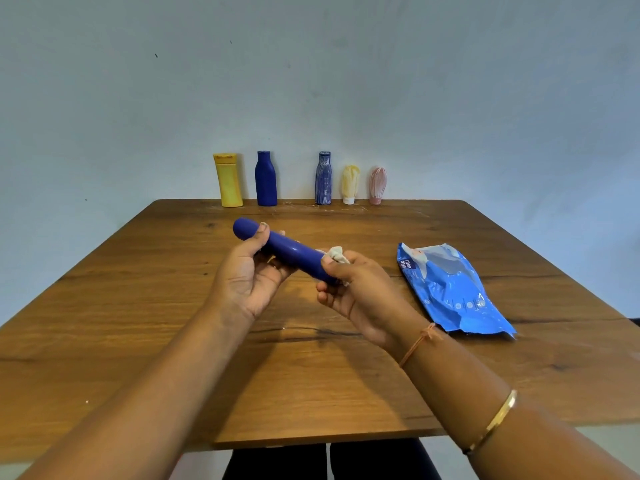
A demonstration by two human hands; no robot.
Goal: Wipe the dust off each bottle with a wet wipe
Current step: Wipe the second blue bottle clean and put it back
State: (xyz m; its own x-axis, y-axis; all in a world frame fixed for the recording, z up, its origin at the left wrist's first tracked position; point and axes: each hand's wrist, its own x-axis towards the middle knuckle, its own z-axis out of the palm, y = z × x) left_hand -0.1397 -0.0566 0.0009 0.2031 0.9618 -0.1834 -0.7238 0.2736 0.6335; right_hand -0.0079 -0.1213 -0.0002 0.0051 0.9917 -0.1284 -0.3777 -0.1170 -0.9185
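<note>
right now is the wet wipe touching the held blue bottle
Touching: the head view shows the wet wipe, gripped by the right hand, pressed against the held blue bottle.

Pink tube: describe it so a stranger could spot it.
On the wooden table, five containers line the far edge by the wall. The pink tube ends the row on the right, beside the yellow tube. It alone is pink, with white streaks.

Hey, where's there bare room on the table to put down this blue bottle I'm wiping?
Bare wood: the left side of the table, and the back-row gap between the plain blue bottle and the streaked blue bottle. Crowded: right, by the wipes pack.
</note>
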